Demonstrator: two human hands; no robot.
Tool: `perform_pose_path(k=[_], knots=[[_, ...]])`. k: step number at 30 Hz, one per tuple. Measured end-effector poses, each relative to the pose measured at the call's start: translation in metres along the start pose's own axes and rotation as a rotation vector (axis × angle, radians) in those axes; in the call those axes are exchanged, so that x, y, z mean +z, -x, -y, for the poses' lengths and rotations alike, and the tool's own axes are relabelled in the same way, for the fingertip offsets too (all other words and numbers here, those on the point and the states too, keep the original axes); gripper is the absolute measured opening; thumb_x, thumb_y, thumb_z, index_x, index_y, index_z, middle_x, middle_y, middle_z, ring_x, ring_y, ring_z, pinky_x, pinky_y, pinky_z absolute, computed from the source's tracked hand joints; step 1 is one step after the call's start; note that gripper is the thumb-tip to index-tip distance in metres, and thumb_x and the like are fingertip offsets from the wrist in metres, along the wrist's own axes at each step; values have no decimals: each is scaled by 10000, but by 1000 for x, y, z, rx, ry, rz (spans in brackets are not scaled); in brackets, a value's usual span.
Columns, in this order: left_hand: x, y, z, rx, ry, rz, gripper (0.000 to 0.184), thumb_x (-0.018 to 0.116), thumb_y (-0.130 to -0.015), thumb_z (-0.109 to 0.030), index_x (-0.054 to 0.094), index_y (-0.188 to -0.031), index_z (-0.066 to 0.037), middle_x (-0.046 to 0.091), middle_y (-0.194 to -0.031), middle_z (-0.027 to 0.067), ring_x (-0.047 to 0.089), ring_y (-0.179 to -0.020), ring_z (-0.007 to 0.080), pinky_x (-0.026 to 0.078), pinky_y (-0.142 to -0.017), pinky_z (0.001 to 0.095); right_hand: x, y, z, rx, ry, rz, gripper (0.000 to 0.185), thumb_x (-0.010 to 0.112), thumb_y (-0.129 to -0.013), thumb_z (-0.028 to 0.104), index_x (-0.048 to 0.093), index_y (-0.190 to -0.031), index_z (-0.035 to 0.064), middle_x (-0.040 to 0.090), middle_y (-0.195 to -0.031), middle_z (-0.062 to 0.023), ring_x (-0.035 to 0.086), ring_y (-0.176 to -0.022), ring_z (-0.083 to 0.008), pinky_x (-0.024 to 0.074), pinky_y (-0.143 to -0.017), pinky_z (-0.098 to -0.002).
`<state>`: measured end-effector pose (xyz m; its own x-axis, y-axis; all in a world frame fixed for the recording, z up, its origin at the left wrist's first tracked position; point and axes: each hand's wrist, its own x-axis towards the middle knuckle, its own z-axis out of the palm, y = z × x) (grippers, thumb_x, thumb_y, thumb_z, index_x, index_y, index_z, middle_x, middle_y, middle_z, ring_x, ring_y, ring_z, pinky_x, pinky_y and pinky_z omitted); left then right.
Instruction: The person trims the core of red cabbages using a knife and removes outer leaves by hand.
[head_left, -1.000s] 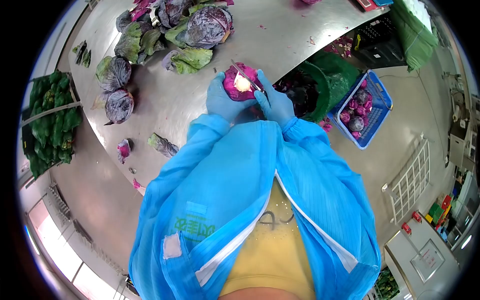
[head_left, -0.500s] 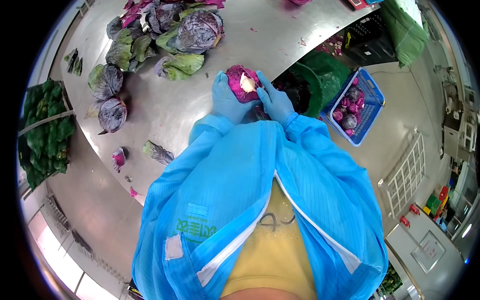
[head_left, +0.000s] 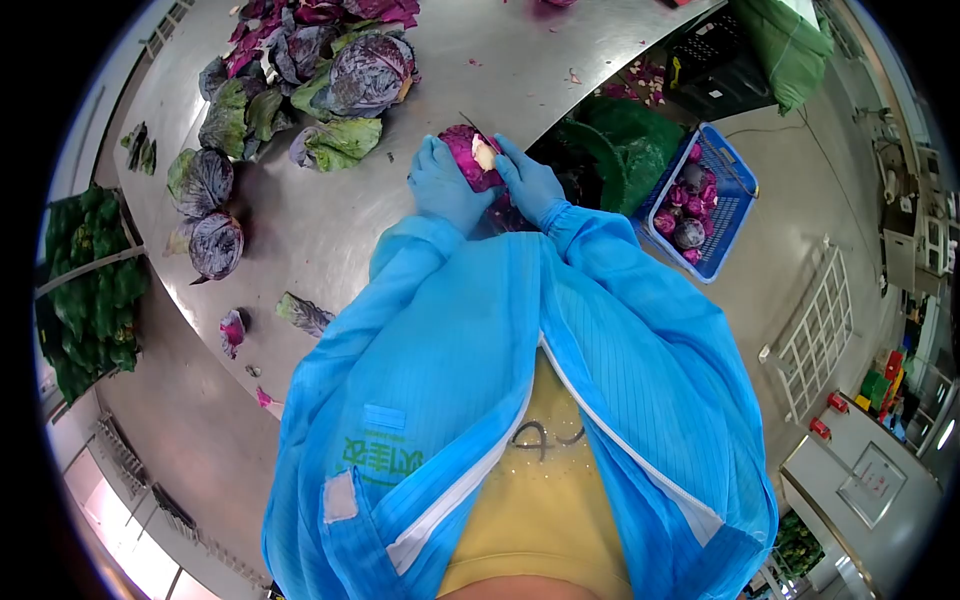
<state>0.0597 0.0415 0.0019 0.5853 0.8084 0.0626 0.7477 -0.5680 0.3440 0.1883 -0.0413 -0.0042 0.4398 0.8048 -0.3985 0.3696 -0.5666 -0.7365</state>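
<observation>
A small purple cabbage (head_left: 464,153) with a pale cut patch sits between my hands near the table's edge. My left hand (head_left: 446,186), in a blue glove, is wrapped round its left side. On the right, my gloved right hand (head_left: 532,184) is closed on a knife (head_left: 470,123), whose thin dark blade crosses the top of the cabbage; its handle is hidden in the fingers. Loose green and purple leaves (head_left: 340,143) and a whole cabbage (head_left: 371,74) lie further up the table.
The metal table (head_left: 330,220) also holds two cabbages (head_left: 216,246) at left and scraps. Right of it stand a green bag (head_left: 640,150), a blue basket (head_left: 735,215) of trimmed cabbages and a black crate (head_left: 715,65). Green net sacks (head_left: 85,300) are far left.
The cabbage has turned and tilted in my left hand, and its pale patch now faces more to the right. Both hands have shifted slightly up and left. The knife blade shows again above the cabbage.
</observation>
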Motion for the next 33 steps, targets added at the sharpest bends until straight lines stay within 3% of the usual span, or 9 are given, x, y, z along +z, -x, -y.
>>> perform_pose_path(k=[7,9,11,15,21,25,27,31,33], knots=[[-14,0,-7,-46,142,15,1026,844,-527,-439,349,-1303,13,395,-1334,219,406,-1211,372,351,-979,459,-12,-6,-1,-15,-95,56,534,354,-934,557,474,-1344,237,596,-1178,-188,583,-1047,-378,451,-926,-431],[-18,5,-6,-54,232,41,1020,860,-514,-408,359,-1297,12,411,-1317,215,427,-1188,376,369,-962,453,-12,-10,-9,-218,-41,-110,487,364,-947,510,523,-1301,216,613,-1156,-168,606,-1004,-361,460,-916,-414],[-12,14,3,88,290,-80,1039,881,-488,-357,355,-1306,9,430,-1291,210,441,-1171,389,380,-963,447,-21,-18,-18,-22,-83,-44,455,381,-954,473,546,-1277,198,610,-1167,-156,598,-1028,-353,454,-929,-399],[10,24,23,167,234,-152,1091,851,-540,-388,282,-1332,100,320,-1384,273,341,-1258,419,318,-1051,442,-7,-14,-11,-116,-67,-29,498,453,-917,497,559,-1259,151,622,-1156,-147,609,-1027,-337,480,-887,-395],[-24,22,20,99,446,-104,931,863,-525,-347,428,-1226,83,518,-1187,238,480,-1152,355,367,-1022,409,-3,4,28,-80,-24,-86,702,630,-746,621,552,-1230,119,643,-1096,-163,605,-1026,-363,479,-879,-422],[-35,28,24,-13,909,-38,879,867,-550,-287,426,-1234,46,542,-1148,188,505,-1145,302,430,-962,379,12,-11,6,-175,-170,-318,464,638,-787,465,652,-1029,70,665,-936,-187,644,-870,-364,515,-786,-416],[-16,30,56,132,678,-86,944,880,-558,-234,340,-1284,32,484,-1233,172,502,-1156,288,457,-949,370,15,-32,-25,-209,-152,-439,366,645,-788,380,659,-946,50,659,-868,-194,649,-816,-365,522,-737,-413],[-14,35,81,-332,1344,23,1078,882,-580,-139,182,-1398,-86,346,-1359,136,472,-1179,295,411,-1023,442,4,-51,-77,149,-229,-441,344,689,-760,383,639,-901,73,654,-792,-168,642,-787,-344,512,-711,-397],[16,36,123,-24,915,6,998,839,-642,-87,203,-1408,-151,354,-1354,139,418,-1240,285,401,-1020,492,4,-43,-74,154,-164,-348,377,714,-747,417,641,-942,103,654,-808,-148,636,-795,-330,507,-708,-393]])
